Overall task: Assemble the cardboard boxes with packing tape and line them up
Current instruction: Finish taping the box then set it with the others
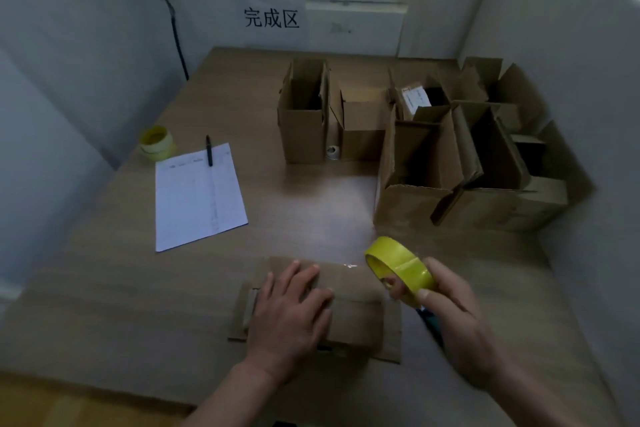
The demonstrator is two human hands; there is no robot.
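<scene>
Left hand [294, 308] lies flat, fingers straight, pressing the folded flaps of a box [349, 315] at the near edge of the tabletop [104, 288]. Right hand [460, 329] grips a yellow tape roll [398, 263] just right of the box, a clear strip seemingly running onto the seam. The seam's long axis runs left-right, so the roll likely travels rightward. Finished boxes [433, 149] stand well behind; paper [197, 198], pen [209, 151] and spare roll [156, 142] lie far left, nothing obstructing.
</scene>
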